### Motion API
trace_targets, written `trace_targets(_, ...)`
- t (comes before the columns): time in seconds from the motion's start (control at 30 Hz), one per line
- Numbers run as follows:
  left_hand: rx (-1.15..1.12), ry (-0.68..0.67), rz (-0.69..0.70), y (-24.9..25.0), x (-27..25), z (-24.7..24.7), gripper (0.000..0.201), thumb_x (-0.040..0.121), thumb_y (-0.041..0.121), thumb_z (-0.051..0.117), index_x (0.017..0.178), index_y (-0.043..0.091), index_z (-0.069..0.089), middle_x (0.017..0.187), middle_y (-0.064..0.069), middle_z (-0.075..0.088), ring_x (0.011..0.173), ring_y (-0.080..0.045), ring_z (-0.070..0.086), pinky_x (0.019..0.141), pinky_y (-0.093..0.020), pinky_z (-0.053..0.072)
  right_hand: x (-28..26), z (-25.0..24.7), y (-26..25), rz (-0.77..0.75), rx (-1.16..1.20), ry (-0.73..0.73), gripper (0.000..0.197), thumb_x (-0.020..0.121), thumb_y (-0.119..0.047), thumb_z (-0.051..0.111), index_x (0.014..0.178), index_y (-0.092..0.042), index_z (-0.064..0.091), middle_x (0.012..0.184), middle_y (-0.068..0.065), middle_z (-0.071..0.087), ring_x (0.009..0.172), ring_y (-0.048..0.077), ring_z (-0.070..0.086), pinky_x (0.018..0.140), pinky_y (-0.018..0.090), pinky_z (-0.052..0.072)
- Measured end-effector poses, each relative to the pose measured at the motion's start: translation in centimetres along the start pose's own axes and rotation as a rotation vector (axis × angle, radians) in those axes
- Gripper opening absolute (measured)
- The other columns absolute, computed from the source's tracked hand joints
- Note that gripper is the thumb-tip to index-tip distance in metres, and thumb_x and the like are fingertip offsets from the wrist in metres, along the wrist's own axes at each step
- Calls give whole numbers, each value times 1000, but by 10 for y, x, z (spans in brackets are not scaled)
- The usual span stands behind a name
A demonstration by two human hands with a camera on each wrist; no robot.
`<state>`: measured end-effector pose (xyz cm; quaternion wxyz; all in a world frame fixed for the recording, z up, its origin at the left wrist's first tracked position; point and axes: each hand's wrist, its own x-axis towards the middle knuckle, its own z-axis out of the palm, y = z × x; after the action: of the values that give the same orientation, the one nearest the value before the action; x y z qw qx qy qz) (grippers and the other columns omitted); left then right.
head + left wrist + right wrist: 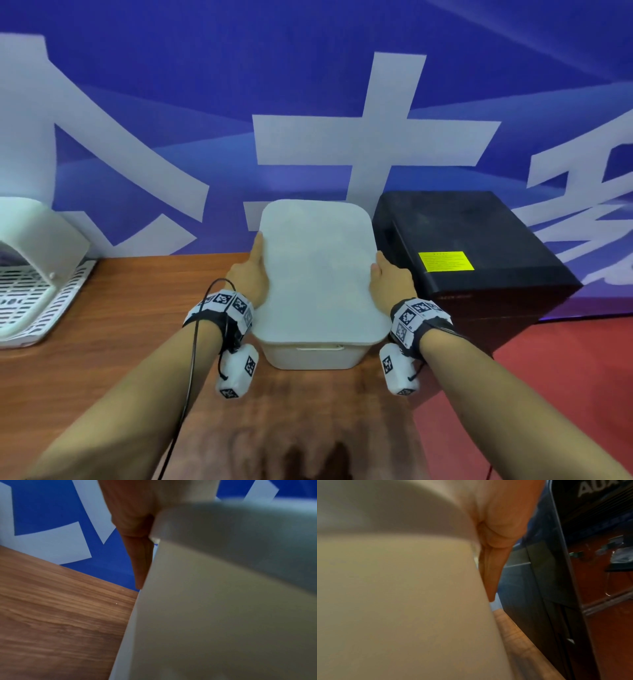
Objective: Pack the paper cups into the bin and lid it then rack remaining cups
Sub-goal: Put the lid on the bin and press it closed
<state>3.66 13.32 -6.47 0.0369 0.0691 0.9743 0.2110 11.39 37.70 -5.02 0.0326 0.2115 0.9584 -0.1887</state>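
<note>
A white bin [315, 358] stands on the wooden table [120, 342] with its white lid [318, 267] lying on top. My left hand [253, 270] is against the lid's left edge and my right hand [387, 277] against its right edge, thumbs at the rim. In the left wrist view straight fingers [137, 555] run down flat along the bin wall [205, 615] below the lid rim [223, 527]. The right wrist view shows the same: straight fingers [493, 568] against the bin wall [402, 601]. No paper cups are in sight; the bin's inside is hidden.
A white slotted rack [37, 274] sits at the table's left end. A black box [472, 246] with a yellow label stands close to the bin's right side. A blue banner wall [308, 102] is right behind. Red floor [548, 394] lies past the table's right edge.
</note>
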Motion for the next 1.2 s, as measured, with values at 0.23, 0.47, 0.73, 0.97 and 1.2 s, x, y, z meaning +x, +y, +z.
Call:
trace_targets(0.23,109,-34,33,-3,9,-14,46,99,21,31,144,24,34,106,-16,66,93,-35,61,74,-34,45,22,-26,-6,-30,-38,-7,24,95,-22,41,106,-5,55,108,17,64,99,36,58,79,33,44)
trace_targets(0.47,306,-143,131,17,54,-39,39,97,21,42,132,7,51,152,-8,26,135,-28,35,104,-40,40,66,-49,-41,-95,-237,-101,38,96,-28,47,124,-3,52,132,17,50,118,32,51,91,35,43)
trace_targets(0.73,250,-101,241,26,96,-24,34,96,10,37,128,3,43,136,-12,41,124,-29,38,101,-36,40,107,-35,-46,-158,-129,-253,60,101,-16,29,153,-9,0,161,3,-8,148,21,-4,119,29,4)
trace_targets(0.97,103,10,250,16,117,5,44,98,25,35,139,9,36,141,-11,30,129,-29,27,98,-40,43,132,-12,-29,-111,-20,-346,67,102,-45,23,152,-16,-10,158,-4,-20,148,22,-6,120,35,4)
trace_targets(1.2,-61,-174,176,0,136,12,57,102,36,23,153,15,10,160,2,8,141,-25,30,114,-41,30,136,-21,-30,-143,-73,-339,67,101,-45,25,153,-16,-5,159,-6,-15,148,14,6,117,27,9)
